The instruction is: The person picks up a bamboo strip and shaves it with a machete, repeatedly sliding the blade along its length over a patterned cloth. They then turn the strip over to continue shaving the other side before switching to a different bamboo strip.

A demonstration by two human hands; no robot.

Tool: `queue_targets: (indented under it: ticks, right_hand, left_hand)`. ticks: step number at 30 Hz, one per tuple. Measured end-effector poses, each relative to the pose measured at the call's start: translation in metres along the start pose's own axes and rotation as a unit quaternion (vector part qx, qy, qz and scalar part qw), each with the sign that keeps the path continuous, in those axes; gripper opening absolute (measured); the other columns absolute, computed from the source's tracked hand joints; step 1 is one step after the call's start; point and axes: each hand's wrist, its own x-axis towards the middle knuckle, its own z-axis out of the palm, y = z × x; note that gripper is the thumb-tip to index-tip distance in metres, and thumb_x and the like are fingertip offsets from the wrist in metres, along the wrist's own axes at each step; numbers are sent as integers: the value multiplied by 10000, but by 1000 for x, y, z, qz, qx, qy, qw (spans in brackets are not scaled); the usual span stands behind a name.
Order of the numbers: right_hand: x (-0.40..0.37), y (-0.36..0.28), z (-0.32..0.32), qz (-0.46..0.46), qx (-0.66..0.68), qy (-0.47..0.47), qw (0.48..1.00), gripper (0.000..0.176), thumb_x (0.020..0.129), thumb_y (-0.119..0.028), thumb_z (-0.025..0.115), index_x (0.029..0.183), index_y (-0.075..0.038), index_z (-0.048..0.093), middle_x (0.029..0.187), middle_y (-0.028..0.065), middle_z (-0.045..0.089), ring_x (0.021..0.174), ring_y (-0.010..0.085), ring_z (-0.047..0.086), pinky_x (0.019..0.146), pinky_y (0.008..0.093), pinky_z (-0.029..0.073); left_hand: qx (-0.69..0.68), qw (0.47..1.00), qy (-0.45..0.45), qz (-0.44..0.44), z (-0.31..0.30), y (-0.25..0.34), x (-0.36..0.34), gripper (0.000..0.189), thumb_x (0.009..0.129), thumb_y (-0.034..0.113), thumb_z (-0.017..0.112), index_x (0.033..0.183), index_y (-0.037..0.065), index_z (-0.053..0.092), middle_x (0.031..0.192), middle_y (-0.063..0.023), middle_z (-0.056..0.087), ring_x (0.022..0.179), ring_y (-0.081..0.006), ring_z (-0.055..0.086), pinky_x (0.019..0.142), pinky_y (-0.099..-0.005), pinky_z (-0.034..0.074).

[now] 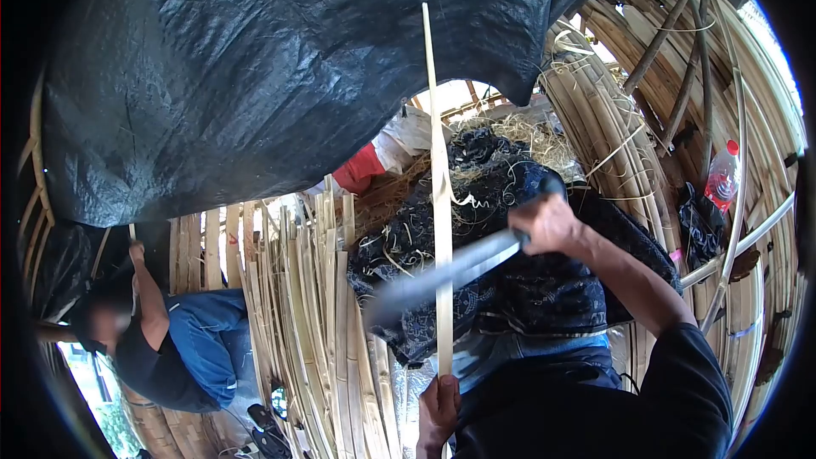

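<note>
Upright in front of me stands a long pale bamboo strip (443, 246), its thin end reaching up before the dark tarp. My left hand (439, 405) is closed around its lower part, near my body. A large knife (459, 269) with a broad blade, blurred by motion, is gripped in my right hand (548, 223). The blade crosses the strip about midway; whether it touches the edge cannot be made out. A thin curled shaving (469, 201) sticks out from the strip above the blade. Dark patterned cloth (544, 293) covers my lap, with shavings scattered over it.
A black tarp (280, 76) hangs overhead. Split bamboo slats (319, 289) stand at left, with bundled strips (595, 119) at right. A red-capped plastic bottle (722, 177) rests among the right-hand bamboo. Another person (161, 323) sits at left, one arm raised.
</note>
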Motion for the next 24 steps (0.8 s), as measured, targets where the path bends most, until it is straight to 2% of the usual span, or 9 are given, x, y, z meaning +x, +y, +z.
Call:
queue_targets:
  ticks: [1, 2, 3, 6, 7, 10, 18, 20, 24]
  right_hand:
    - [2, 11, 9, 141, -37, -37, 989, 101, 713, -199, 674, 757, -114, 642, 600, 65, 637, 566, 256, 663, 568, 415, 526]
    - [9, 25, 9, 227, -31, 14, 973, 101, 738, -207, 670, 748, -109, 648, 575, 85, 631, 526, 270, 649, 536, 425, 516]
    - [9, 30, 8, 207, -45, 31, 977, 109, 736, -208, 677, 747, -103, 652, 568, 98, 624, 517, 283, 645, 528, 427, 514]
    - [14, 18, -9, 170, -52, 90, 980, 121, 727, -204, 695, 762, -90, 670, 572, 135, 614, 524, 314, 642, 518, 423, 513]
    - [14, 17, -8, 176, -27, 103, 979, 132, 732, -216, 707, 767, -93, 676, 578, 144, 611, 539, 337, 639, 529, 431, 516]
    - [13, 11, -9, 205, 15, 59, 977, 210, 719, -246, 757, 811, -66, 699, 597, 139, 619, 567, 355, 633, 560, 427, 501]
    - [0, 16, -13, 226, 51, 28, 972, 217, 734, -257, 733, 789, -52, 688, 623, 167, 634, 604, 378, 648, 590, 447, 530]
    - [-3, 25, -16, 218, 130, -9, 967, 223, 732, -244, 730, 798, -35, 694, 640, 178, 638, 627, 383, 651, 612, 440, 532]
    - [-1, 28, -25, 230, 245, -79, 939, 227, 724, -199, 721, 818, 7, 704, 675, 207, 643, 682, 396, 655, 662, 421, 534]
  left_hand:
    - [-3, 1000, -2, -1, 3, -7, 0, 335, 1055, 236, 467, 804, 26, 540, 560, -34, 463, 503, -90, 432, 468, -302, 326]
    - [151, 965, 63, 206, 6, -16, 3, 266, 1031, 176, 509, 821, 16, 542, 590, -57, 482, 499, -119, 451, 467, -318, 351]
    - [293, 860, 125, 399, 8, -24, 5, 203, 1008, 116, 551, 838, 6, 543, 620, -81, 501, 494, -147, 470, 466, -334, 377]
    - [258, 869, 99, 410, 10, -37, 8, 79, 948, 6, 612, 894, -11, 556, 695, -122, 523, 495, -224, 503, 462, -366, 415]
    - [200, 899, 75, 382, 9, -43, 7, 344, 896, -73, 615, 1222, -35, 512, 729, -139, 506, 505, -265, 505, 409, -386, 375]
    - [293, 815, 148, 478, 6, -55, 11, 266, 901, -71, 606, 1157, -42, 537, 734, -145, 512, 500, -278, 500, 411, -390, 373]
    - [239, 898, 74, 362, 3, -55, 3, 176, 918, -42, 604, 1077, -18, 532, 699, -145, 513, 494, -275, 498, 426, -411, 376]
    - [297, 808, 152, 486, 7, -47, 8, 106, 927, -24, 612, 1008, -12, 544, 712, -133, 526, 507, -274, 505, 442, -392, 384]
    - [319, 810, 129, 475, 4, -46, 8, 205, 902, -40, 650, 1075, -13, 544, 782, -140, 536, 524, -272, 505, 457, -379, 400]
